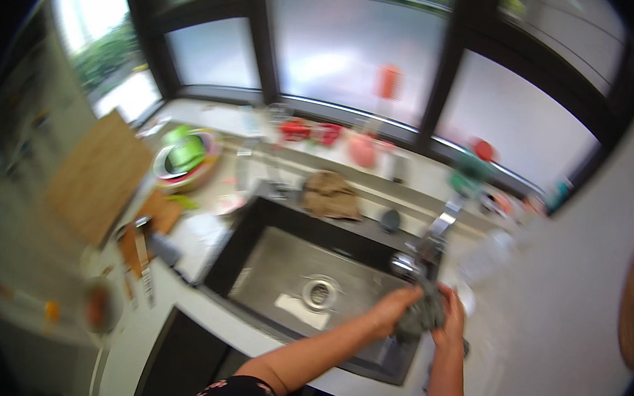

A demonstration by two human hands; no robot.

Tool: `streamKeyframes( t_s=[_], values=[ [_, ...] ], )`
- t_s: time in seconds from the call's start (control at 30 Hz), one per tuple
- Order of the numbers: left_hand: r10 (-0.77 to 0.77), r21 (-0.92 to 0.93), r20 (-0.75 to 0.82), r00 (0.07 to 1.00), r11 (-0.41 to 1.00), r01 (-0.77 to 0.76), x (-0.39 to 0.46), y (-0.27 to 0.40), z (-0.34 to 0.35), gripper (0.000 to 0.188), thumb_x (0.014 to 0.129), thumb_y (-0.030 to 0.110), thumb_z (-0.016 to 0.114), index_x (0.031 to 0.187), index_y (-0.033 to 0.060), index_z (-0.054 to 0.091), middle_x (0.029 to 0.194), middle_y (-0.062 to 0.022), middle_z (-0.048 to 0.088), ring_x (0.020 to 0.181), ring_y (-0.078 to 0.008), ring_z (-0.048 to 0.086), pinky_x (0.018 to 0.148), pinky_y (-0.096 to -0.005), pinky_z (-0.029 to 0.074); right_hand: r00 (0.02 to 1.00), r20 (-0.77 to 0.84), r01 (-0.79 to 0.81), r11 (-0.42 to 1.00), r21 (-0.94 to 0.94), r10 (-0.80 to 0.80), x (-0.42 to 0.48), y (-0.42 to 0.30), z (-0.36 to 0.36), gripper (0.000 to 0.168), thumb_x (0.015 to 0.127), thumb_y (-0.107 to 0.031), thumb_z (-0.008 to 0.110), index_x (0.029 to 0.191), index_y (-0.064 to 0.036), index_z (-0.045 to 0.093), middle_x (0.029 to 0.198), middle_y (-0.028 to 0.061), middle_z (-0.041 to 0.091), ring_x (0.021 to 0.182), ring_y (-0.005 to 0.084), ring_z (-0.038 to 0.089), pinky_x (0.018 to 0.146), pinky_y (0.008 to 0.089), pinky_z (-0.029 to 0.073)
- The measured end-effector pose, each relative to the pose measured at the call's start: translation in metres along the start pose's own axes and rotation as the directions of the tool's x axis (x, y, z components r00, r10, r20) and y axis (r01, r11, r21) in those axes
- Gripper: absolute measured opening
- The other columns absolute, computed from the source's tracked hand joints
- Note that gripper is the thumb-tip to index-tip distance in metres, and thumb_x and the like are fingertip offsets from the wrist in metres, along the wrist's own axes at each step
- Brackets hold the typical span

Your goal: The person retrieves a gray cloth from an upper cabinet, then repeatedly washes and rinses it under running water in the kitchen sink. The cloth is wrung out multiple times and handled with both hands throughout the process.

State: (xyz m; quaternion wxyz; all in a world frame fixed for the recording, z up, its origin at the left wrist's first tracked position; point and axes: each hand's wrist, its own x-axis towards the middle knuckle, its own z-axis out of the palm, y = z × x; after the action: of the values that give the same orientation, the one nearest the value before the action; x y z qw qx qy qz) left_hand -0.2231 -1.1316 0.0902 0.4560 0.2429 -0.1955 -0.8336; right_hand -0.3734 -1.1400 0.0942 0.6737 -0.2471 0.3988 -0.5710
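A wet-looking grey-green cloth (422, 315) is bunched between my two hands over the right end of the dark sink (266, 261). My left hand (397, 310) grips its left side, and my right hand (451, 317) grips its right side. The faucet (431, 245) stands just beyond them, its chrome head (404, 264) close above my left hand. Inside the sink, a white flat piece (302, 311) lies by the round drain (320, 294). Folded brown cloth (330, 195) rests on the sink's back rim, with a dark oval thing (390, 221) to its right.
Left of the sink are stacked bowls or basins (185, 158), a wooden cutting board (98, 179) and utensils (144, 262). A clear plastic container (487, 257) lies right of the faucet. Several small items, including a red-capped green bottle (472, 169), line the windowsill.
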Motion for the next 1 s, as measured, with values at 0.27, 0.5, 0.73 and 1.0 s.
streamKeyframes(
  t_s=[0.27,0.5,0.73,1.0],
  values=[
    [0.012,0.074,-0.560,0.828,0.997,0.035,-0.028,-0.061,-0.085,0.043,0.092,0.040,0.038,0.107,0.0037,0.056,0.105,-0.0084,0.058,0.097,-0.0178,0.054,0.083,-0.0301,0.042,0.853,0.273,0.425,0.288,-0.858,-0.445,-0.010,0.111,0.094,0.013,0.084,-0.005,0.047,0.087,-0.002,0.059,0.081,0.0128,0.062,0.073,0.0253,0.060,0.069,0.0334,0.047],
    [0.261,0.305,-0.356,0.897,0.940,-0.153,-0.019,-0.052,-0.178,0.041,0.091,0.033,0.039,0.113,0.0018,0.054,0.112,-0.0097,0.056,0.101,-0.0173,0.051,0.085,-0.0295,0.040,0.881,0.266,0.453,0.541,-0.708,-0.391,-0.024,0.175,0.123,0.010,0.084,0.000,0.046,0.089,0.002,0.056,0.083,0.0113,0.060,0.075,0.0183,0.056,0.073,0.0291,0.046],
    [0.292,0.594,-0.278,0.915,0.801,-0.076,-0.037,-0.017,-0.176,0.023,0.082,0.022,0.050,0.096,0.0057,0.059,0.091,-0.0078,0.059,0.078,-0.0156,0.054,0.068,-0.0296,0.045,0.844,0.235,0.451,0.401,-0.797,-0.483,0.012,0.178,0.128,0.011,0.082,-0.005,0.052,0.090,-0.001,0.057,0.081,0.0072,0.058,0.078,0.0157,0.054,0.073,0.0291,0.045],
    [-0.103,-0.078,-0.572,0.814,0.994,0.071,-0.053,0.000,-0.148,0.028,0.089,0.031,0.044,0.090,0.0048,0.055,0.079,-0.0057,0.055,0.069,-0.0157,0.051,0.058,-0.0274,0.041,0.849,-0.068,0.219,0.466,-0.857,-0.524,0.053,0.198,0.105,0.014,0.084,-0.010,0.048,0.089,-0.003,0.059,0.079,0.0159,0.063,0.074,0.0285,0.062,0.066,0.0361,0.047]
  ],
)
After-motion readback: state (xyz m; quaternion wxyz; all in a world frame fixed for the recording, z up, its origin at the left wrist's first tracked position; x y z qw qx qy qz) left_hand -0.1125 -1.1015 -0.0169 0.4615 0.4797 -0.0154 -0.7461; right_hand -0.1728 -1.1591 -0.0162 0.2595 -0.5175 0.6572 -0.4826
